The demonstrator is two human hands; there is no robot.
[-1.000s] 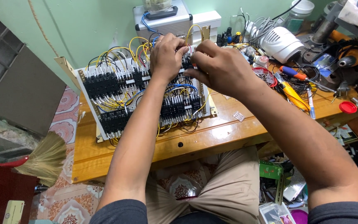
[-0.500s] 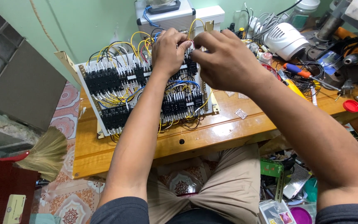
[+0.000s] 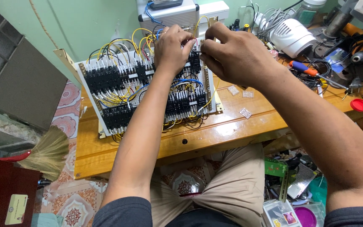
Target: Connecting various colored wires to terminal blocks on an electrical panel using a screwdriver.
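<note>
Both hands have crept toward the wiring panel's top edge, left hand and right hand pinched shut on thin wires there.

My left hand and right hand hide the panel's top right corner. My fingertips' grip there is too small to tell. The grey box is cut off by the top edge.

Your approach lane: bare glossy wooden tabletop before white wired relay panel. Right side blocked: white plastic housing, orange-handled screwdriver, tool clutter.
</note>
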